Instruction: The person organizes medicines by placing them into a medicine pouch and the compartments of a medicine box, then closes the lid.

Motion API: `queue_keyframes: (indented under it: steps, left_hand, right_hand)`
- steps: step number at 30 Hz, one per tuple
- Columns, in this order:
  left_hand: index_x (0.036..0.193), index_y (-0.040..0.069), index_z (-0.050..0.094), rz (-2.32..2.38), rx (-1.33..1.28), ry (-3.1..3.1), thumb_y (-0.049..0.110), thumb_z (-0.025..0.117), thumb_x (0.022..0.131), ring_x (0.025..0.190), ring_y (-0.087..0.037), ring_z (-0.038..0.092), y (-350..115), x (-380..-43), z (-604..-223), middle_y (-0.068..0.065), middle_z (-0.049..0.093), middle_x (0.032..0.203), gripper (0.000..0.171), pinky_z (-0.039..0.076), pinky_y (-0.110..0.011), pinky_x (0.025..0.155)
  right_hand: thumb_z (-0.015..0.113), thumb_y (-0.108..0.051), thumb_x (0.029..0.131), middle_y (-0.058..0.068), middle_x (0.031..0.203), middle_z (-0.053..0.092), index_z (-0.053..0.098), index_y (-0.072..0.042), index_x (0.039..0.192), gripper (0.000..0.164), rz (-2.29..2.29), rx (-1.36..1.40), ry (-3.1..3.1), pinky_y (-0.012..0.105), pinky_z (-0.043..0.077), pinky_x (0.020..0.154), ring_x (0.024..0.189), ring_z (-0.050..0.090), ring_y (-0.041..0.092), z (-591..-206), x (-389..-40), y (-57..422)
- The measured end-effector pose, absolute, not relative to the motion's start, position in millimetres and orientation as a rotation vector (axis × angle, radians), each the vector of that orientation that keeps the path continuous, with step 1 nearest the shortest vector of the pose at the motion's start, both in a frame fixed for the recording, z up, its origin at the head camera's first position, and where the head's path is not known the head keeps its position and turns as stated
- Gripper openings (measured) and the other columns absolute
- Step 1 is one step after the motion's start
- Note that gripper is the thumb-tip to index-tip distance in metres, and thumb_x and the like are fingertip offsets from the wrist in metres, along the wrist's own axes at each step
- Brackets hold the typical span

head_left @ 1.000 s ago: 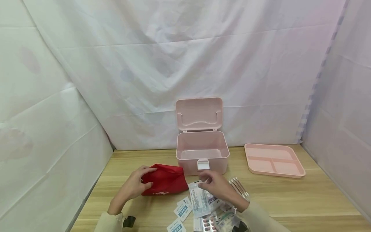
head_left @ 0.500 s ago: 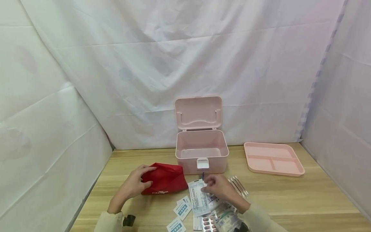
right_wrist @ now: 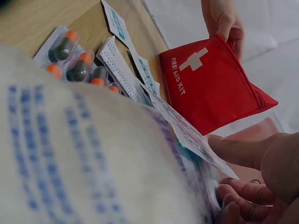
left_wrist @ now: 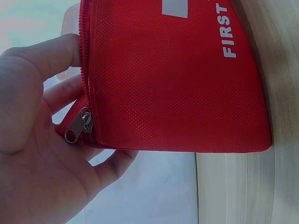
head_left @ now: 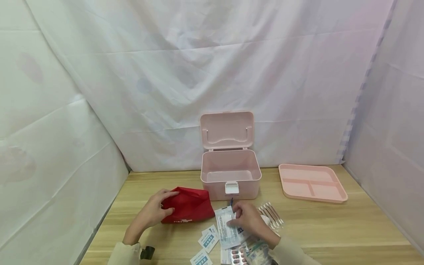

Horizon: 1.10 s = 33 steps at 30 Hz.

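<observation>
capsule strip (head_left: 237,255): nearest; a careless drag could shift it, i suspect
right hand (head_left: 250,220): pinches the white packet (head_left: 226,232) — a loose pinch might drop it
left hand (head_left: 153,210): holds the red pouch (head_left: 190,208), left of the packet — if i ease off, its mouth may close

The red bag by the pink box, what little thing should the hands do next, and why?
I'd probably lift the white packet toward the red bag: the right hand pinches it, and the left hand holds the bag at its unzipped mouth.
</observation>
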<state>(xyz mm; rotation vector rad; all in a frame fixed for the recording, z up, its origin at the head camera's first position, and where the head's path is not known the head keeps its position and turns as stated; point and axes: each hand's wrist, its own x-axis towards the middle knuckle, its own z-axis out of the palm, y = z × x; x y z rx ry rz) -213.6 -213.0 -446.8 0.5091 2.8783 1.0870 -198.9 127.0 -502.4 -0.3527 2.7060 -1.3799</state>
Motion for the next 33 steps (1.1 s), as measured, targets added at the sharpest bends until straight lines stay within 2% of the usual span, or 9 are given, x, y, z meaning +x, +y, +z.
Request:
queue_keyframes:
  steps: [10, 15, 25, 33]
  left_hand:
    - [0.13, 0.008, 0.065, 1.093, 0.521, 2.883, -0.002, 0.074, 0.083, 0.106, -0.024, 0.057, -213.5, -214.5, -448.8, -0.007, 0.06, 0.121, 0.049, 0.053, -0.037, 0.084]
    - [0.13, 0.009, 0.064, 1.08, 0.525, 2.893, -0.001, 0.074, 0.083, 0.106, -0.023, 0.057, -213.7, -214.3, -450.4, -0.006, 0.06, 0.12, 0.049, 0.053, -0.037, 0.085]
    - [0.132, 0.009, 0.064, 1.08, 0.528, 2.894, -0.001, 0.074, 0.083, 0.107, -0.023, 0.057, -214.4, -214.5, -451.7, -0.006, 0.06, 0.121, 0.051, 0.053, -0.037, 0.086]
    - [0.131, 0.007, 0.064, 1.111, 0.516, 2.868, -0.003, 0.074, 0.082, 0.107, -0.026, 0.058, -214.0, -213.6, -450.6, -0.01, 0.06, 0.122, 0.051, 0.054, -0.037, 0.084]
  right_hand:
    - [0.088, -0.012, 0.069, -0.002, 0.073, 0.056, 0.065, -0.005, 0.094, 0.034, -1.324, -0.375, 2.756, 0.022, 0.04, 0.055, 0.063, 0.048, 0.009, -502.8, -198.5, 126.1]
    - [0.086, -0.01, 0.072, -0.003, 0.073, 0.056, 0.063, -0.005, 0.097, 0.035, -1.346, -0.397, 2.76, 0.022, 0.041, 0.057, 0.063, 0.049, 0.007, -505.1, -198.9, 127.0]
    - [0.079, -0.005, 0.077, -0.002, 0.079, 0.059, 0.062, -0.005, 0.108, 0.035, -1.403, -0.332, 2.738, 0.024, 0.043, 0.062, 0.069, 0.053, 0.011, -503.5, -197.8, 129.8]
    - [0.075, -0.004, 0.081, -0.004, 0.079, 0.061, 0.063, -0.005, 0.115, 0.036, -1.441, -0.435, 2.676, 0.024, 0.046, 0.064, 0.071, 0.055, 0.01, -499.4, -197.0, 134.4]
